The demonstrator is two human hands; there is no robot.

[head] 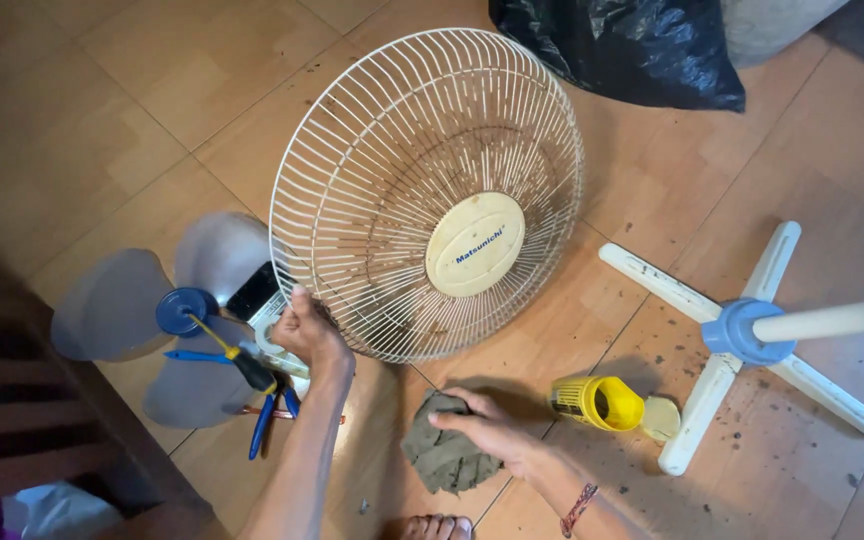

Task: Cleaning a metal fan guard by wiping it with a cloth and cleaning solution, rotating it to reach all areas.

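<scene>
My left hand [307, 330] grips the lower rim of a cream wire fan guard [392, 150], which stands tilted on its edge on the tiled floor. A round cream cap [474, 243] sits at the guard's centre, and the wires look dirty. My right hand [487, 428] presses on a crumpled grey-green rag [442, 460] lying on the floor just below the guard.
A grey fan blade with a blue hub [185, 310] lies to the left, with a yellow-handled screwdriver [237, 358] and blue pliers [270, 412] on it. A yellow container [597, 402] lies on its side. A white cross-shaped fan stand [742, 332] is at right, a black bag [622, 45] above.
</scene>
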